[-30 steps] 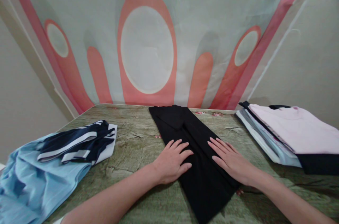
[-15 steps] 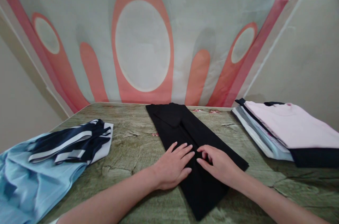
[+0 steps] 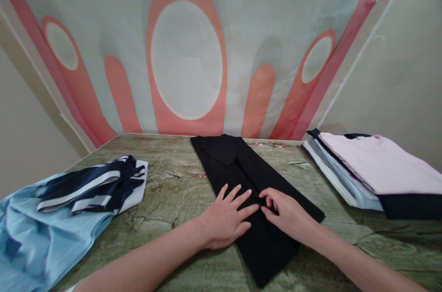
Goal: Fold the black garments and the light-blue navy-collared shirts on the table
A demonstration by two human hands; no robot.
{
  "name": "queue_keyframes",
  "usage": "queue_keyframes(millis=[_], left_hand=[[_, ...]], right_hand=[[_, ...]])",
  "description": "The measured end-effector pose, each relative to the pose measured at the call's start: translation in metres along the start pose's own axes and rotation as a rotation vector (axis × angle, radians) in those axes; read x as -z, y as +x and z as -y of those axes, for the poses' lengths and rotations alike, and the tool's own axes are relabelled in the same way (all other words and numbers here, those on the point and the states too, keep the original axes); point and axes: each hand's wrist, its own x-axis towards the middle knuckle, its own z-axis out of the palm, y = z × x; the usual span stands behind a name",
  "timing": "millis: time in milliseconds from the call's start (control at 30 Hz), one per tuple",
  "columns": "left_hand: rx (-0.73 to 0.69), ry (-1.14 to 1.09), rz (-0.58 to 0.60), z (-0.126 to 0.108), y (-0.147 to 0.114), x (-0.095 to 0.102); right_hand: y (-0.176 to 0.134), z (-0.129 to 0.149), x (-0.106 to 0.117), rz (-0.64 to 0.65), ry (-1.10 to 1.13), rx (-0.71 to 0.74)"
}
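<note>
A folded black garment (image 3: 276, 246) lies lengthwise on the wood-grain table, with a triangular flap near its far end. My left hand (image 3: 226, 220) presses flat on its left side, fingers spread. On the right, my right hand (image 3: 285, 213) has curled fingers, with thumb and forefinger drawn in at a fold along the garment's middle. Its fingertips are close to those of my left hand. The bit of cloth between them is partly hidden.
At the left lie a light blue garment (image 3: 65, 232) and a navy garment with white stripes (image 3: 103, 181). A stack of folded clothes, topped by a pink shirt (image 3: 383, 163), sits at the right. The table (image 3: 165, 195) ends at a printed backdrop (image 3: 238, 15).
My left hand's fingers have spread wider on the black garment. My right hand has shifted very slightly to the right; the garment has stayed nearly still.
</note>
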Motion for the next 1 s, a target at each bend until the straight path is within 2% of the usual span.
queue_keyframes(millis=[133, 233, 333, 400, 500, 667, 800, 1000], left_hand=[[0.013, 0.004, 0.009, 0.006, 0.0, 0.001], [0.129, 0.029, -0.026, 0.018, 0.002, -0.001], [0.291, 0.073, -0.083, 0.03, 0.003, -0.005], [0.352, 0.1, -0.109, 0.033, 0.003, -0.006], [0.333, 0.117, -0.111, 0.03, 0.002, 0.001], [0.323, 0.137, -0.023, 0.019, 0.0, 0.022], [0.325, 0.192, -0.003, 0.021, -0.001, 0.031], [0.296, 0.195, 0.058, 0.025, -0.003, 0.032]], right_hand=[[0.007, -0.014, 0.012, -0.073, 0.031, 0.077], [0.015, -0.038, 0.021, -0.126, -0.049, 0.132], [0.019, -0.052, 0.026, -0.044, -0.161, 0.15], [0.018, -0.052, 0.03, 0.012, -0.225, 0.145], [0.01, -0.039, 0.036, 0.081, -0.275, 0.126], [-0.012, -0.012, 0.043, 0.198, -0.337, 0.087], [-0.028, 0.011, 0.047, 0.302, -0.374, 0.082], [-0.036, 0.043, 0.052, 0.58, -0.227, 0.137]])
